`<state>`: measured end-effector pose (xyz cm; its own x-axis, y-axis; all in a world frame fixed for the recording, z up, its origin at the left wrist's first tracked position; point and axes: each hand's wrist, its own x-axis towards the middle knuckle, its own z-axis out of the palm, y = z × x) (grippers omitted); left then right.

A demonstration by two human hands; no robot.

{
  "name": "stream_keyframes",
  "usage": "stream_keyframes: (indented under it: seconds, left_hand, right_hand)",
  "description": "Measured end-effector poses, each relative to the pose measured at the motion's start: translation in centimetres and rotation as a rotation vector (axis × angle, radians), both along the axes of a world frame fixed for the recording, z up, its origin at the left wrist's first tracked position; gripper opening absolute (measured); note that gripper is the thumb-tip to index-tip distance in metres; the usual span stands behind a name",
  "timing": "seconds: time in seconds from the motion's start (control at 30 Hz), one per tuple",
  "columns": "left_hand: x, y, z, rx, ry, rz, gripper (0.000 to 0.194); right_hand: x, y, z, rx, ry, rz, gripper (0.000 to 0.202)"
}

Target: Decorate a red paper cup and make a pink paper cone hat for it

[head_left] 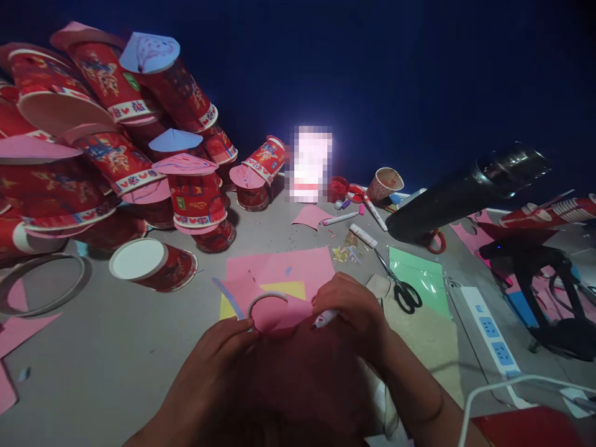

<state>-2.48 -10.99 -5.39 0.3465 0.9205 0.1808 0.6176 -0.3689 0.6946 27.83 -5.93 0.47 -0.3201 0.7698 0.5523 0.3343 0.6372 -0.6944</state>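
Here, left hand (224, 346): fingers together at the left edge of a white ring (269, 294), pinch or press indeterminable; right hand (352, 308): fingers curled around white marker (326, 318); pink paper (275, 315): between hands, beneath ring, over yellow sheet (294, 289)

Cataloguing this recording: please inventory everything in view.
Paper cups: many, mostly red, mainly left
Pink paper: several, centre and sides
Yellow paper: one, centre
Green paper: one, right
Large ring: one, grey, left
Small ring: one, pale, centre
Black-handled scissors: one, by green paper
Black cylinder: one, rear right
Power strip: one, white, right
Cable: one, white, lower right
Scraps: several, mixed, rear centre
Held marker: one, white, right hand
Left hand: one, at small ring
Right hand: one, holding marker
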Motion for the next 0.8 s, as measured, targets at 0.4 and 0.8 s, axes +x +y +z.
stream_keyframes:
  seconds: [0.4,0.8]
  left_hand:
    - [0.2,2.2,1.1,0.357,0.111,-0.278,0.035]
    - [1.2,2.5,2.4,0.49,0.096,-0.317,0.029]
  right_hand:
    - [-0.4,1.8,-1.0,-0.49,-0.355,-0.433,0.006]
    - [-0.4,2.3,-0.9,-0.481,-0.613,-0.447,0.015]
